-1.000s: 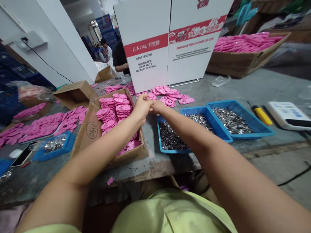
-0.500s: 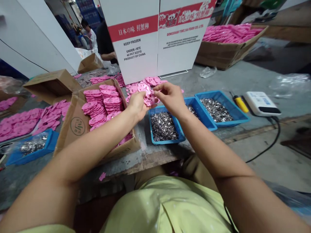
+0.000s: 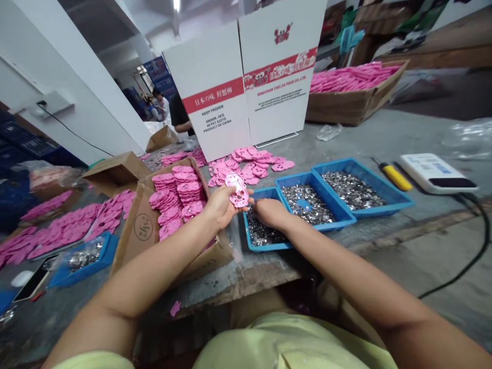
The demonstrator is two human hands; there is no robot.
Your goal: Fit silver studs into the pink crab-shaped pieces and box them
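Note:
My left hand (image 3: 220, 206) grips a pink flat plastic piece (image 3: 238, 188) with holes, holding it up above the near blue tray (image 3: 248, 237). My right hand (image 3: 269, 212) reaches down into that tray, fingers curled among the small silver metal parts (image 3: 261, 234); whether they hold one is hidden. A cardboard box (image 3: 144, 225) with stacks of the same pink pieces (image 3: 177, 192) stands just left of my left hand. Loose pink pieces (image 3: 255, 164) lie on the table behind the trays.
Two more blue trays (image 3: 338, 215) of silver parts sit to the right, then a yellow-handled tool (image 3: 395, 177) and a white scale (image 3: 434, 173). A tall white carton (image 3: 246, 87) stands behind. Another box of pink pieces (image 3: 351, 89) is far right. People work far back.
Both hands pulled back from the loose pile with a pink piece. My right hand left the piece and dropped into the near blue tray; my left hand still holds it.

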